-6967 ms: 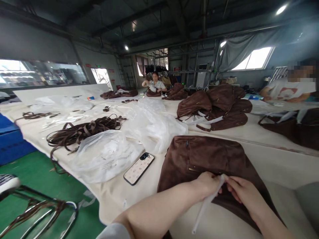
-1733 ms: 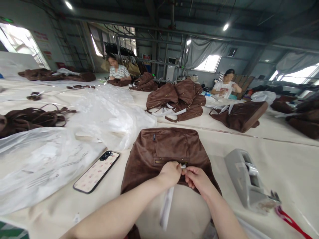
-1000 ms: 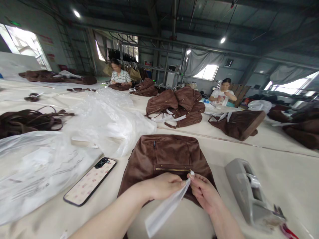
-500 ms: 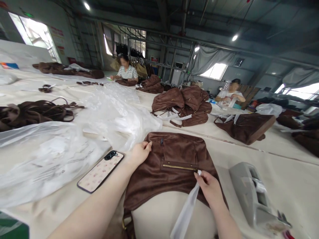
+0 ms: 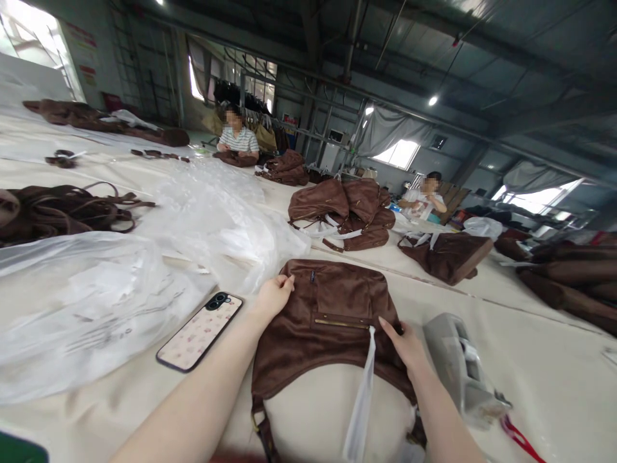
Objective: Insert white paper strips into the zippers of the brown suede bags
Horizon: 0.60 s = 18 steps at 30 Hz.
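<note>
A brown suede-like handbag [image 5: 344, 283] lies flat before me, its strap end curving toward me. Across its front runs a brass zipper [image 5: 342, 323], with a white paper strip [image 5: 362, 392] hanging from the pull at its right end. My left hand [image 5: 276, 296] pinches the bag's upper left edge, thumb and fingers closed on it. At the right edge, my right hand [image 5: 403, 344] touches the bag with thumb and fingers apart, beside the zipper's end; the strip is out of its fingers.
A phone [image 5: 200, 331] lies left of my arm, near crumpled clear plastic [image 5: 96, 302]. To the right stands a grey tape dispenser [image 5: 448, 360] with a red-handled tool [image 5: 518, 437]. Brown straps [image 5: 62, 212] and more brown bags [image 5: 342, 206] lie farther off. Two people sit beyond the table.
My right hand has let go of the white strip and moved right to the bag's edge. The strip now hangs from the zipper pull. My left hand keeps its hold; the view has shifted slightly.
</note>
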{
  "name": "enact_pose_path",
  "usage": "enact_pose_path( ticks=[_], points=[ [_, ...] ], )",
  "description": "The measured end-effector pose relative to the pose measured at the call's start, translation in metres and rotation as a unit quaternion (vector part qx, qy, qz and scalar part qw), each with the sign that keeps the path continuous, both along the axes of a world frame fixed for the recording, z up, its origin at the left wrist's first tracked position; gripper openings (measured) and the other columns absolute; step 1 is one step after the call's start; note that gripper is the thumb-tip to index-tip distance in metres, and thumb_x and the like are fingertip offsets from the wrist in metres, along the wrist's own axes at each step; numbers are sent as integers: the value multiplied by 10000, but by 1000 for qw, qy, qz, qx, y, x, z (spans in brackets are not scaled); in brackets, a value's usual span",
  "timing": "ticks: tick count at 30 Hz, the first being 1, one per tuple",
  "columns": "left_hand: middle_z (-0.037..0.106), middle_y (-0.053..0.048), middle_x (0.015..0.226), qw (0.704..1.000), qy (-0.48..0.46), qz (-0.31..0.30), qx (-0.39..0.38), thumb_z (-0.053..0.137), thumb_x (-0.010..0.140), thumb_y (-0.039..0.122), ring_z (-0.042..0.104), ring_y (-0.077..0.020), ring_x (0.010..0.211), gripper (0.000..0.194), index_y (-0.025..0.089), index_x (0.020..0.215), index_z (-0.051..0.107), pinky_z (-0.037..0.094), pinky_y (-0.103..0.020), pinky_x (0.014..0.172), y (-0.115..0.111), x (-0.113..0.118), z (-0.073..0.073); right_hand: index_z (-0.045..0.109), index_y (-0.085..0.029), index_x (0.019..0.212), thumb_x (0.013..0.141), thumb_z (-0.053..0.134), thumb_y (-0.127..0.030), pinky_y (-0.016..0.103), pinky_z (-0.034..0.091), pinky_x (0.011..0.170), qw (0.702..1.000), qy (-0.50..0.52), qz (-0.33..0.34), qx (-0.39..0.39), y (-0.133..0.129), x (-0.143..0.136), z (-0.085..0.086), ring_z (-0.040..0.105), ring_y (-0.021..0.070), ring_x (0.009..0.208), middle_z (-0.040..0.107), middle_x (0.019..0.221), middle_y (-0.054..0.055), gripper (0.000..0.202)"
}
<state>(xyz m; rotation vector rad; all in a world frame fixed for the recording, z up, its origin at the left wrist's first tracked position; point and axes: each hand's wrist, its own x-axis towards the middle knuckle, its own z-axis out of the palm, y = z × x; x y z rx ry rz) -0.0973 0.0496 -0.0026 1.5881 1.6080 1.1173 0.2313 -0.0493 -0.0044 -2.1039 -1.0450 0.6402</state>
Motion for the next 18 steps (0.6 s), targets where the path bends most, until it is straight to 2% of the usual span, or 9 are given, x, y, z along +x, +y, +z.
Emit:
enact_pose_path(
  ticks=[2,5,7,9,11,13,14,16,18],
  points=[
    [522,21,535,1000,-13,-5,8,442,826,421,508,-141,560,345,197,586,548,333,-236,571,0,-1,1,582,-95,1145,669,666,-594,413,441,961,982,184,33,-14,-6,-9,15,585,307,1087,651,1119,178,695],
    [520,19,533,999,-34,-5,19,439,815,427,506,-142,561,350,195,574,541,331,-235,569,2,-5,0,596,-94,1127,721,696,-449,379,474,932,903,417,86,-56,-29,-22,46,632,265,1018,693,1038,146,548],
    [484,24,499,999,-48,1,17,423,809,447,480,-138,521,365,194,573,538,319,-235,539,3,-8,-1,620,-86,1092,738,710,-358,376,455,957,870,468,127,-86,-54,-29,73,641,258,1002,709,990,141,456],
    [437,33,466,998,-69,9,4,394,807,478,435,-131,469,392,191,586,543,300,-235,503,4,-10,-2,645,-87,1057,736,726,-302,384,430,983,852,479,177,-113,-80,-34,105,645,261,993,718,954,135,394],
    [407,41,455,995,-93,13,-14,379,799,514,403,-124,441,419,188,602,553,289,-234,483,5,-10,-2,660,-96,1045,726,738,-320,389,409,1000,838,487,207,-131,-98,-36,139,638,267,1006,720,951,132,398],
    [392,45,458,994,-102,8,-27,384,790,534,393,-121,437,427,188,613,561,286,-232,479,3,-8,-1,659,-98,1060,745,709,-386,395,405,999,844,477,201,-141,-101,-33,176,623,277,1034,708,990,146,430],
    [384,46,459,995,-97,2,-30,391,788,530,393,-121,440,421,189,607,559,283,-232,481,3,-6,0,655,-92,1072,769,675,-416,398,413,987,858,456,187,-144,-96,-29,195,617,282,1043,696,1021,162,444],
    [368,44,461,997,-75,-14,-28,399,793,493,392,-122,451,393,192,586,545,277,-233,486,0,-3,3,652,-75,1077,848,562,-431,403,449,931,921,346,131,-125,-74,-10,230,628,283,1018,672,1064,197,432],
    [342,45,457,998,-59,-24,-28,404,803,438,377,-123,458,361,197,561,524,264,-235,490,-2,0,6,672,-75,1024,930,410,-386,395,490,833,994,106,34,-22,-43,20,258,663,263,924,678,1027,212,417]
  ],
)
